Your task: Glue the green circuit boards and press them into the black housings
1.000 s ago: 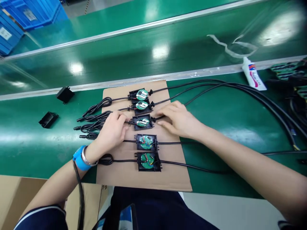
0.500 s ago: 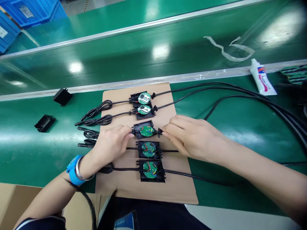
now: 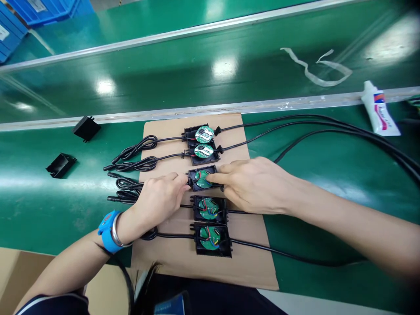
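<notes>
The middle black plastic box (image 3: 214, 170) lies on a cardboard sheet, its round green circuit board (image 3: 201, 178) inside. At the box's left end, my left hand (image 3: 166, 192) pinches the black cable where it enters. My right hand (image 3: 254, 183) is closed around the right end, its index fingertip pressing onto the board and its thumb low by the end wall. That hand hides the right cable and its entry point. Just nearer me sits another box (image 3: 223, 214) with a wired board, and a similar box (image 3: 226, 251) lies below it.
Two boxes with tilted boards (image 3: 204, 134) lie farther up the cardboard (image 3: 243, 271). Coiled cables (image 3: 141, 164) lie left, long cables (image 3: 315, 124) right. Two black covers (image 3: 87, 128) stand at left. A white tube (image 3: 380, 111) and clear strip (image 3: 315, 78) lie at right.
My right hand has moved left from the cable beside the box, and its index finger now reaches over the board. The left hand keeps its pinch. The whole view has shifted slightly.
</notes>
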Tool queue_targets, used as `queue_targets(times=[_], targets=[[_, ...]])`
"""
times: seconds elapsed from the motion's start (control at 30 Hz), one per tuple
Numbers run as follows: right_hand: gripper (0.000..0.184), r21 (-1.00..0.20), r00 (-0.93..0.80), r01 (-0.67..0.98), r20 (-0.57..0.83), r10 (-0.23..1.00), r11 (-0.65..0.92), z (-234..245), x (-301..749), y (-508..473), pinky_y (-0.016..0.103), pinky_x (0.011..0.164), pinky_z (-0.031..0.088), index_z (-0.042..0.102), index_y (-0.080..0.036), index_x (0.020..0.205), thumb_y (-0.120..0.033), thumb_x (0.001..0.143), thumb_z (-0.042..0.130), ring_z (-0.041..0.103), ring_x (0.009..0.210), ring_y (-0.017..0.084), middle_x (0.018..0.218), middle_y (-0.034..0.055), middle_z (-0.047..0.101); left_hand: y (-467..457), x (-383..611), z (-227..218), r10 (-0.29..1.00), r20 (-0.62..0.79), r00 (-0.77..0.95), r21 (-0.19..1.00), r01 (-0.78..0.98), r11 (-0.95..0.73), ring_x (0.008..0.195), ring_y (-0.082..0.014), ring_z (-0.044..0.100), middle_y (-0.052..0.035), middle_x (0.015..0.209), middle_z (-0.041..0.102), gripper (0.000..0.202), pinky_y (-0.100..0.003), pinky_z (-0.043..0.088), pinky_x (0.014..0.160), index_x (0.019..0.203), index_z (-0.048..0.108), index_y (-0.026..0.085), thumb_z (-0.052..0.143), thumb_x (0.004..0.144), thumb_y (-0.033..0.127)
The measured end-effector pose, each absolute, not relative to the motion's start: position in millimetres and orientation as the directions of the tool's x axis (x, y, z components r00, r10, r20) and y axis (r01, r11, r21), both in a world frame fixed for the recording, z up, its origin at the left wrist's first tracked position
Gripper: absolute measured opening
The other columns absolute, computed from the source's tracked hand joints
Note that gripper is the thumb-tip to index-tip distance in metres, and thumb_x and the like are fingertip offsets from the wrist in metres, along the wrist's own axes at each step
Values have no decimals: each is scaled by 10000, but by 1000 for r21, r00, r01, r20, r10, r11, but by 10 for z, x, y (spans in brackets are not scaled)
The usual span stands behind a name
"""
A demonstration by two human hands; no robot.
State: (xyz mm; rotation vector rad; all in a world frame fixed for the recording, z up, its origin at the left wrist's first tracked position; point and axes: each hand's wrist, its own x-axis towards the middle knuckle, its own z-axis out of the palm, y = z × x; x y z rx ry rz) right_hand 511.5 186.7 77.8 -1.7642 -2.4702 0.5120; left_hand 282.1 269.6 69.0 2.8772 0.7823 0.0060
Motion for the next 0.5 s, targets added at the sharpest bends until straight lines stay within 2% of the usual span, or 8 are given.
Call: queue_targets(times=[0.17,0.33,0.5], targets=[[359,-221,-347,926,-181,920,306,764,5119,1921,336,580,340,738,-228,1100,-342,927,444,647,767,246,913,103,720,2707,2841,694,537,-107,837,223,546,-807,694,-202,655,-24,836,686,146,-292,416,550,954,618,190,506,971,281],[353,-211,-346,928,-188,919,307,751,5080,1979,335,543,290,755,-220,1046,-308,947,427,639,723,232,870,94,711,2735,2842,689,551,-130,825,314,561,-766,748,-211,668,-25,846,702,120,-303,440,620,937,632,180,539,952,255],[337,-224,-360,921,-174,917,319,679,5070,1988,305,557,312,744,-179,1063,-260,951,436,613,685,174,836,76,697,2812,2874,725,567,-162,808,506,561,-655,722,-156,635,13,810,700,41,-270,436,658,880,658,182,626,901,195]])
